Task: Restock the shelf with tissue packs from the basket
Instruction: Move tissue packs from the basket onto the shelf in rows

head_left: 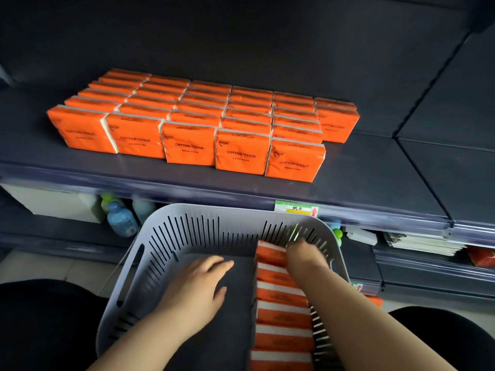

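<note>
Orange, white-edged tissue packs (284, 311) line the basket (214, 210)'s 3 o'clock wall. The shelf (375, 170) at 12 shows bare board at 2 o'clock. The left hand (198, 285) lies flat with straight fingers on the basket floor, holding nothing. The right hand (302, 253) is blurred over the farthest pack, so I cannot tell its grip.

Both our hands are down in the grey basket (150, 236). Our left hand (199, 285) is spread flat over its bare floor. Our right hand (302, 253), kinda blurry, sits at the far end of the basket packs (284, 317) lined along the right wall. The shelf (361, 170) above holds tidy rows of orange tissue packs (187, 129).
</note>
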The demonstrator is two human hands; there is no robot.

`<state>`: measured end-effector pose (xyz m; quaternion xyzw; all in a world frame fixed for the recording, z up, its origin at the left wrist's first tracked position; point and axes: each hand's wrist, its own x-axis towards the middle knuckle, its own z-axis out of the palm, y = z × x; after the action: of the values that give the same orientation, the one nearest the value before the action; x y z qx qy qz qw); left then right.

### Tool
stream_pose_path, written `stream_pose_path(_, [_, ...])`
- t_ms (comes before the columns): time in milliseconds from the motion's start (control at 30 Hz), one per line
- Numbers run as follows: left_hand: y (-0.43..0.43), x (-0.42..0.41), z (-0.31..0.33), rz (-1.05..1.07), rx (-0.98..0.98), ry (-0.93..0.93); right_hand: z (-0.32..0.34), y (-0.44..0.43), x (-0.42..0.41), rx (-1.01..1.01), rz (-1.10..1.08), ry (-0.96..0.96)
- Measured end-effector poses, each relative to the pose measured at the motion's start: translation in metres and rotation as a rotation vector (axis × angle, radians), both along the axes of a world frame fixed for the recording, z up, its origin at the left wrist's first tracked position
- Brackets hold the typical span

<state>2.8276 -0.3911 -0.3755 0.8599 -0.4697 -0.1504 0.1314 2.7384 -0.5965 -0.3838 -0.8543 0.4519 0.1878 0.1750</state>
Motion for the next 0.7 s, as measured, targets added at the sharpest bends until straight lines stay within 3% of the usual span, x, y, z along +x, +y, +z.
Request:
stream_pose_path(300, [-0.075,0.005,-0.012,-0.065,0.22,0.005,0.035,-0.012,-0.025,-0.213,0.113,-0.039])
stream_pose_path(567, [-0.125,0.007,-0.044,0.175,0.168,0.332,0.034,-0.014,-0.028,-0.227,0.137,-0.118])
stream_pose_path(700, [-0.13,0.001,-0.044,0.137,0.193,0.368,0.031,-0.016,-0.026,-0.228,0.133,-0.098])
